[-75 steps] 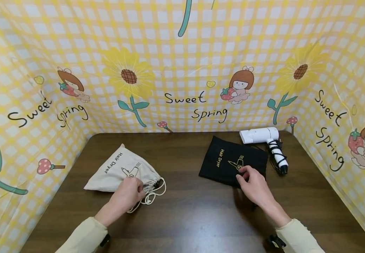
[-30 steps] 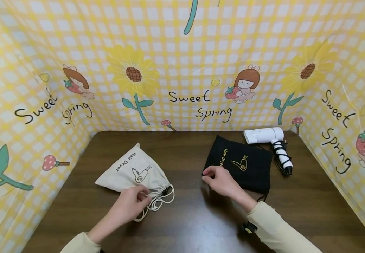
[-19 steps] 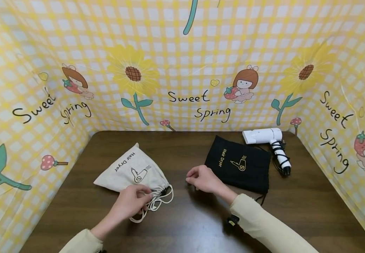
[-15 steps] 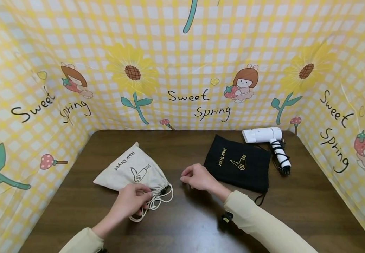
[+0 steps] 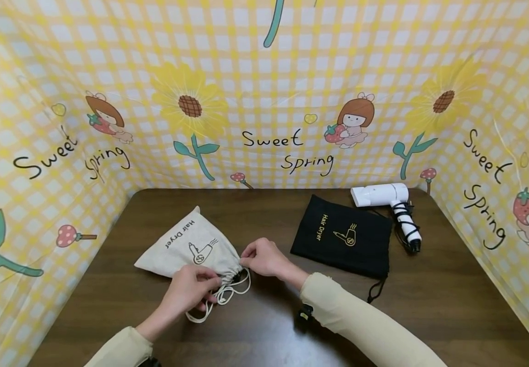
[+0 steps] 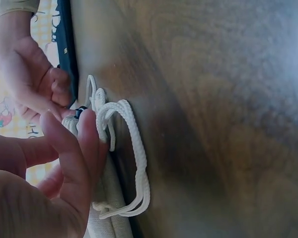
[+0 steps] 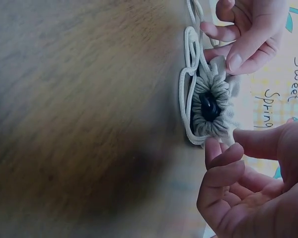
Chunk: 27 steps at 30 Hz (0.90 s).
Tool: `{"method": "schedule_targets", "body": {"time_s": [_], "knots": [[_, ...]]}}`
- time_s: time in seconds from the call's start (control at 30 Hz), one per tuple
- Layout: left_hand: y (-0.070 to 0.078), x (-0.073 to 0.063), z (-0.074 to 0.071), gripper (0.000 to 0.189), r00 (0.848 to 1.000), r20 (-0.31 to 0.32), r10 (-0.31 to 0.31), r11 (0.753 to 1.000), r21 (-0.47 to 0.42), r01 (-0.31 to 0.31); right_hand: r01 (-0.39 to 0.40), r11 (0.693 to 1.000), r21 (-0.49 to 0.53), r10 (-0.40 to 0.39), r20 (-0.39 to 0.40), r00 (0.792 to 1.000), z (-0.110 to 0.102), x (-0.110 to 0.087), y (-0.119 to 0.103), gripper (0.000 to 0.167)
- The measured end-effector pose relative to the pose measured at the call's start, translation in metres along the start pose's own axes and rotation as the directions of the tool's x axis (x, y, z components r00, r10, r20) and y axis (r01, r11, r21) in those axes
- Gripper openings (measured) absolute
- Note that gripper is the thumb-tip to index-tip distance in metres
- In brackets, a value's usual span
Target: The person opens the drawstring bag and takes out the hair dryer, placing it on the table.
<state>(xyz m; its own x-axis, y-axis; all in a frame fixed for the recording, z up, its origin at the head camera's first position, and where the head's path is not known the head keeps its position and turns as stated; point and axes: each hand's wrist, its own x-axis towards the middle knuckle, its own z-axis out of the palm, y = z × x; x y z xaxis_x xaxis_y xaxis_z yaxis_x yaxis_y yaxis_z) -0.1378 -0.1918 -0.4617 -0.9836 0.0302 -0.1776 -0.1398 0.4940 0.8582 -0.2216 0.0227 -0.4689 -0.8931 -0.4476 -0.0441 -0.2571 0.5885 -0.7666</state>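
Note:
A beige drawstring bag (image 5: 184, 242) printed "Hair Dryer" lies on the left of the table, bulging, its gathered mouth towards the right. My left hand (image 5: 188, 291) pinches the near side of that mouth between thumb and fingers. At the far side, my right hand (image 5: 266, 259) pinches the rim with thumb and forefinger. In the right wrist view the ruffled mouth (image 7: 217, 84) is drawn small, and a dark, glossy end (image 7: 209, 106) shows inside it; the rest of the contents is hidden. White drawcord (image 5: 231, 291) loops hang loose beside the mouth.
A flat black drawstring bag (image 5: 342, 235) with gold print lies right of my right hand. Behind it at the back right is a white hair dryer (image 5: 381, 195), black cord wound round its handle. Checked cloth (image 5: 264, 102) walls the brown table (image 5: 264, 326) on three sides.
My right hand has left the black bag, crossed leftwards and taken the rim of the beige bag's mouth. The left hand has shifted slightly and stays at the mouth.

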Motion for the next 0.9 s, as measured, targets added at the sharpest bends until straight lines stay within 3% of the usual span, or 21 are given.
{"method": "schedule_targets", "body": {"time_s": [0.4,0.63,0.77,0.9], "knots": [[-0.003,0.003,0.002,0.009,1.000,-0.014,-0.026,0.999,-0.023,0.025,-0.001,1.000,-0.021,0.001,-0.025,1.000,0.007,0.005,-0.002,0.009],[-0.002,0.002,0.007,0.010,0.998,-0.001,-0.056,0.991,-0.122,0.056,-0.013,1.000,-0.011,0.013,-0.027,1.000,0.008,0.006,-0.002,0.010],[-0.004,0.002,0.009,0.011,0.994,-0.020,-0.112,0.976,-0.191,0.106,-0.020,1.000,-0.008,0.020,-0.027,0.999,0.008,0.006,-0.003,0.010],[-0.009,0.001,0.011,0.015,0.982,-0.015,-0.191,0.937,-0.302,0.177,-0.029,1.000,0.005,0.029,-0.032,0.999,0.009,0.006,-0.003,0.009]]}}
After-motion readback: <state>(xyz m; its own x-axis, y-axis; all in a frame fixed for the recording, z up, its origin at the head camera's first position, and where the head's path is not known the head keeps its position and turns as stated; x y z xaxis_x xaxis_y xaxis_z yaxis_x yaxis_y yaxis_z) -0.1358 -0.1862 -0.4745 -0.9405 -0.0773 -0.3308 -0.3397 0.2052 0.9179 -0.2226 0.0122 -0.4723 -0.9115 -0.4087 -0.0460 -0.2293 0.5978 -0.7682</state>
